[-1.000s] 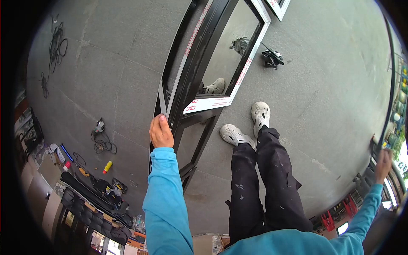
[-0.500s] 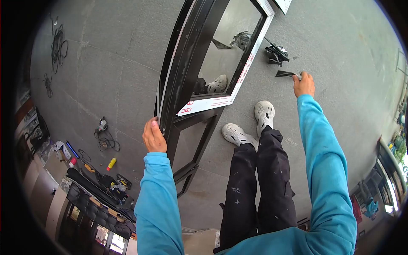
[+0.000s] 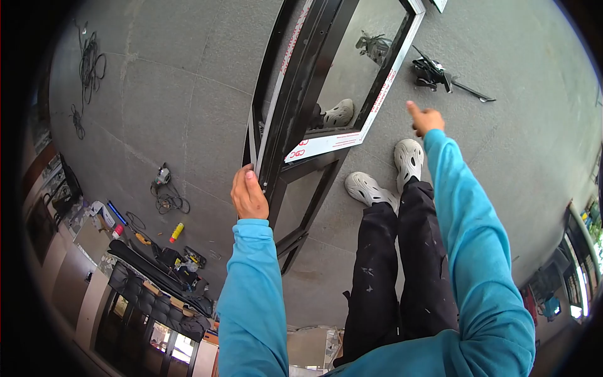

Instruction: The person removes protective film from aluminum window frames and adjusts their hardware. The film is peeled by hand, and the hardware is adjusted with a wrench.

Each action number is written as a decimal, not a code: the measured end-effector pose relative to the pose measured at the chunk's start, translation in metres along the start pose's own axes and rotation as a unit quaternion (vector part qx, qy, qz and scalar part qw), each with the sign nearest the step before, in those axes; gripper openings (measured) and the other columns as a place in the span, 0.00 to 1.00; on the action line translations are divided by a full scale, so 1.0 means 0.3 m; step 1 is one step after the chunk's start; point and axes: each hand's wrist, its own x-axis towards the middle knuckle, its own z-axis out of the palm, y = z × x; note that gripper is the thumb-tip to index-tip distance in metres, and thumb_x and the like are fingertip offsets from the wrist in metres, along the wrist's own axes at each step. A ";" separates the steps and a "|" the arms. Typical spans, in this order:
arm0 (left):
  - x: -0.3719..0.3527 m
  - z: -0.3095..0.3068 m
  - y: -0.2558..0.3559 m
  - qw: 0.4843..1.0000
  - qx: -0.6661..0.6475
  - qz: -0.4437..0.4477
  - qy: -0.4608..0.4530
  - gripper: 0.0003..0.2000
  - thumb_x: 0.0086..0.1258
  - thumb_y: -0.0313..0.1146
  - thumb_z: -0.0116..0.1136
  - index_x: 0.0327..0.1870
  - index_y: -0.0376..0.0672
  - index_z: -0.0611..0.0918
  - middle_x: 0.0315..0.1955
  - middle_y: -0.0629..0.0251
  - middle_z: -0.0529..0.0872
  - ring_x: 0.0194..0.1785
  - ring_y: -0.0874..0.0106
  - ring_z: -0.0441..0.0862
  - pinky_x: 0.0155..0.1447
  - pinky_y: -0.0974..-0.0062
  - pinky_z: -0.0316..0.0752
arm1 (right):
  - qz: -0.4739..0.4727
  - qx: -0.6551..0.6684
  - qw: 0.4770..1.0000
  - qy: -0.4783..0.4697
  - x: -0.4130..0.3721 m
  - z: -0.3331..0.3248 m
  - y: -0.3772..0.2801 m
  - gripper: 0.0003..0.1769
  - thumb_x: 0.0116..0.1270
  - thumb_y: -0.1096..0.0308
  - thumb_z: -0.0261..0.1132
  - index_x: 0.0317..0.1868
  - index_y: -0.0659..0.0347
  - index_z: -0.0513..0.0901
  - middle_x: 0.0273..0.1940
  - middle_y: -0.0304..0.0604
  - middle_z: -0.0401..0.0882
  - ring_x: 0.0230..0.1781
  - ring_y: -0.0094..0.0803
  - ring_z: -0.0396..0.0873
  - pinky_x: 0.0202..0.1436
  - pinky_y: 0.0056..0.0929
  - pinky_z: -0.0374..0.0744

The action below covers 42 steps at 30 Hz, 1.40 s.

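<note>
A black-framed glass panel [image 3: 363, 60], edged with white and red printed film, stands upright beside my shoes. My left hand [image 3: 249, 193] has its fingers round the near edge of the black frame [image 3: 274, 135]. Over the floor between the panel and a bundle of black strips [image 3: 430, 75], my right hand [image 3: 425, 119] has one digit stretched out and shows nothing in it. A dark, flat piece [image 3: 473, 91] lies against that bundle.
Cables [image 3: 91, 69] lie on the floor at the far left. A corded power tool [image 3: 163, 176], a yellow canister [image 3: 177, 232] and more tools are at lower left. Black padded seating [image 3: 151, 298] stands behind them. A window [image 3: 578, 270] is at right.
My right hand has let go of the dark piece, which now lies by the strips, and has moved in toward the panel. The view has shifted slightly; my left hand stays on the frame.
</note>
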 end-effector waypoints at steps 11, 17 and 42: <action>0.004 -0.013 -0.004 1.000 0.015 0.003 -0.008 0.23 0.75 0.42 0.36 0.44 0.28 0.79 0.40 0.42 0.81 0.45 0.47 0.79 0.51 0.58 0.71 | -0.447 -0.036 0.884 -0.133 -0.610 0.565 -0.234 0.23 0.60 0.49 0.66 0.32 0.65 0.83 0.31 0.55 0.83 0.34 0.51 0.83 0.40 0.43 0.81; -0.016 0.017 -0.070 0.999 0.041 -0.005 -0.013 0.24 0.77 0.43 0.36 0.49 0.28 0.79 0.44 0.41 0.81 0.48 0.48 0.78 0.54 0.59 0.70 | -0.475 -0.014 0.867 -0.150 -0.603 0.549 -0.228 0.15 0.62 0.58 0.63 0.34 0.63 0.83 0.31 0.57 0.82 0.34 0.53 0.82 0.41 0.47 0.79; 0.009 0.011 -0.188 0.990 0.131 -0.052 -0.005 0.25 0.79 0.44 0.33 0.58 0.30 0.76 0.57 0.44 0.77 0.61 0.51 0.73 0.66 0.64 0.66 | 0.123 0.592 0.779 -0.163 -0.344 0.483 0.045 0.15 0.68 0.55 0.50 0.39 0.57 0.76 0.20 0.40 0.68 0.16 0.29 0.66 0.14 0.30 0.62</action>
